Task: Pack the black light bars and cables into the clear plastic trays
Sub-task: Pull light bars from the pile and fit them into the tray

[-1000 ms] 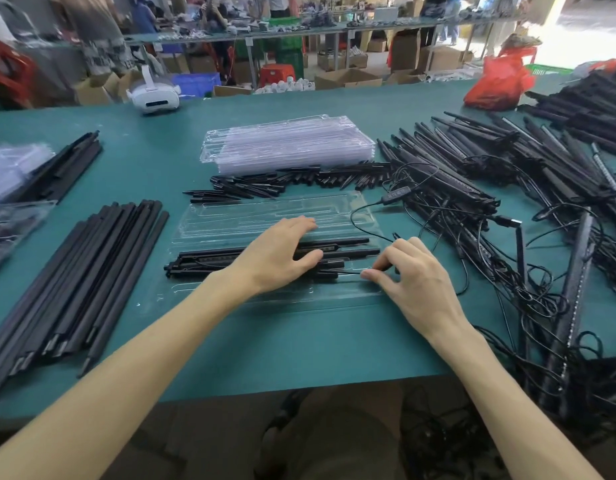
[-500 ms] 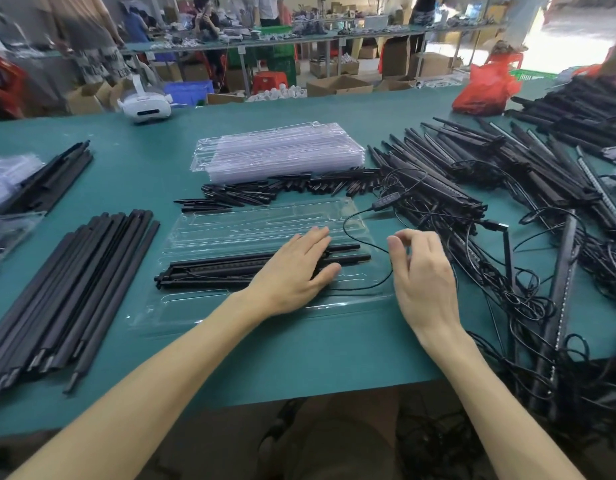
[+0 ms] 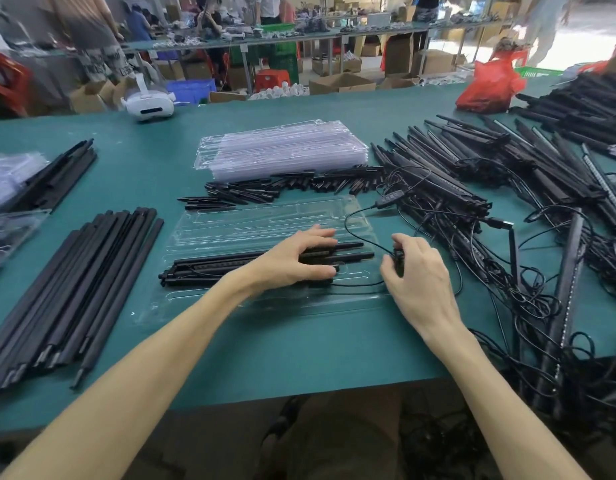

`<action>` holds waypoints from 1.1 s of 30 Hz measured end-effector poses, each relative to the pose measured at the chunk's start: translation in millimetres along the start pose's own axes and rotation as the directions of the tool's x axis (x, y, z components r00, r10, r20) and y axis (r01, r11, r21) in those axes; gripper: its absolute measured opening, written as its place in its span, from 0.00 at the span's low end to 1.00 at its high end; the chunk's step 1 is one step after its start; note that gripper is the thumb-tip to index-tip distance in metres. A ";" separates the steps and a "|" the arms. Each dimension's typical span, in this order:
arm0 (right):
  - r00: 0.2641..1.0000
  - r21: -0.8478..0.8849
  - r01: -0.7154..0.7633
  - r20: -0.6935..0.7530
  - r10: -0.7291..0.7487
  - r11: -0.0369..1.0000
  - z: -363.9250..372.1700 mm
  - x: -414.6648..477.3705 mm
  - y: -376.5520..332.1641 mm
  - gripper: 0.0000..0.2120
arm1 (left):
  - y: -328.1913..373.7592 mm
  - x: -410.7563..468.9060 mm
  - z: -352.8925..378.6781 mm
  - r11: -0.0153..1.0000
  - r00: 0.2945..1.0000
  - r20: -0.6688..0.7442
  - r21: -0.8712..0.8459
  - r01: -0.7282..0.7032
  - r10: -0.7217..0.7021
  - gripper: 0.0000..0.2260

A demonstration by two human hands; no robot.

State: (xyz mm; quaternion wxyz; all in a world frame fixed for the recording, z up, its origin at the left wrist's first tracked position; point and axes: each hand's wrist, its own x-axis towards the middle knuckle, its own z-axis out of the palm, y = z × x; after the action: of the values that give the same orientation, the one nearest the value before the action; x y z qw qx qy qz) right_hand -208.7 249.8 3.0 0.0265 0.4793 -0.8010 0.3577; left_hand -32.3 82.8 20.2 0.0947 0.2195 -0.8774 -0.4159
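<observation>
A clear plastic tray lies open on the green table in front of me. Black light bars lie lengthwise in its near half. My left hand rests on the bars' right part, fingers spread and lightly bent over them. My right hand sits just right of the tray and pinches a small black part on the thin black cable. That cable loops over the tray's right end up to an inline controller.
A stack of empty clear trays lies behind, with short black spikes in front of it. Black rods lie at left. A tangled heap of light bars and cables fills the right. A white headset and a red bag sit far back.
My right hand has curled its fingers and now pinches a black part on the cable by the tray's right end. The left hand stays on the bars.
</observation>
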 end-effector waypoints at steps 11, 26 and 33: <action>0.928 -0.066 0.169 -0.324 -0.181 0.983 1.0 -2.0 0.7 0.20 | 2.5 -1.6 -0.4 1.000 0.999 0.042 0.018 -0.010 0.009 0.24; 0.929 -0.115 0.176 -0.308 -0.204 0.978 -1.3 -1.1 -1.6 0.20 | 0.7 0.9 0.3 0.986 0.998 0.035 0.157 -0.055 0.051 0.18; 0.953 -0.015 0.186 -0.239 -0.184 0.982 -2.9 -2.1 -0.7 0.21 | -3.9 3.2 1.1 0.995 1.000 0.001 0.099 -0.027 0.027 0.18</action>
State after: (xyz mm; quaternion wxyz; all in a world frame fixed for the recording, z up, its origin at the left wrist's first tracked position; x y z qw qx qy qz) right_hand -208.0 252.9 4.7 0.1542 0.5055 -0.7422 0.4120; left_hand -34.3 79.9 16.4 0.0894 0.2122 -0.8998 -0.3706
